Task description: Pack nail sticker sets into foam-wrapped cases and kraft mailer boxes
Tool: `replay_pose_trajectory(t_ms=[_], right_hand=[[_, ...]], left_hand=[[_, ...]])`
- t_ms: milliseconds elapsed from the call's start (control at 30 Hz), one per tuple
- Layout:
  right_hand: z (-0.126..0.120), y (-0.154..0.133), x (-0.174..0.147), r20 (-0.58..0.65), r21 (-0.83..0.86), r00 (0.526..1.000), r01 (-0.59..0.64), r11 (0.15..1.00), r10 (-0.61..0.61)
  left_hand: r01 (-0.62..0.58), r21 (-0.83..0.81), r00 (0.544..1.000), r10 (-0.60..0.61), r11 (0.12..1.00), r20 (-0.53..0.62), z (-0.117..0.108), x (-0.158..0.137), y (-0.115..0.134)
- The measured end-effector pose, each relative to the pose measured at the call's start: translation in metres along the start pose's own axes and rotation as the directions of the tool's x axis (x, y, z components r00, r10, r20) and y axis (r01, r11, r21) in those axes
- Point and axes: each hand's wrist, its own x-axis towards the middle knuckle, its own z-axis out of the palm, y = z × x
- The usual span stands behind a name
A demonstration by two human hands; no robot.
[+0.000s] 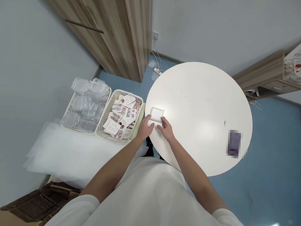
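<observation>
"Box (157,114) first: where does it lie?"

"Flat on the white table (202,95), close to the rim on the left, just in front of the person. It looks shallow, pale and see-through; what it holds, if anything, is too small to tell."

"And the left hand (146,126)?"

"At the near left corner. Its forefinger reaches up to that corner, the thumb stands well away from it, and a gap shows between them. The other fingers are hidden, so I can't tell how they lie."

"The right hand (166,128)?"

"At the near right corner, fingertips against it or just beside it; I can't tell which. Those fingers lie close together and bend a little. The thumb is parted from them, pointing toward the left hand."

"What else is on the table?"

"One purple thing (234,143) near the right rim, blurred into blocks."

"Left of the table?"

"Two white baskets, side by side. The nearer basket (111,138) is heaped with cards (130,113) bearing small coloured pieces, some cards showing print instead. The farther basket (77,129) is piled with clear cases (83,102). White sheets (65,149) lie in front of both, and a brown carton (21,209) sits below them."
</observation>
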Motion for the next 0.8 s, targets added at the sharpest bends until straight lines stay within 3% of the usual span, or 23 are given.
replay_pose_trajectory(t_ms=[200, 533, 700, 800], right_hand=[[-0.015, 0.009, -0.023, 0.024, 0.022, 1.0, -0.012, 1.0, 0.012], [-0.048, 0.028, -0.07, 0.195, -0.022, 0.981, 0.008, 1.0, -0.004], [-0.046, 0.035, -0.085, 0.352, -0.018, 0.934, 0.071, 0.997, -0.06], [-0.031, 0.041, -0.095, 0.467, -0.072, 0.882, 0.099, 0.992, -0.055]], left_hand=[[-0.001, -0.009, 0.998, 0.0, 1.0, -0.058, 0.006, -0.022, -0.002], [0.128, -0.055, 0.986, -0.133, 0.99, -0.098, 0.023, -0.102, 0.012], [0.211, -0.118, 0.976, -0.216, 0.97, -0.029, 0.025, -0.142, 0.036], [0.24, -0.106, 0.966, -0.248, 0.965, -0.076, 0.016, -0.17, 0.043]])
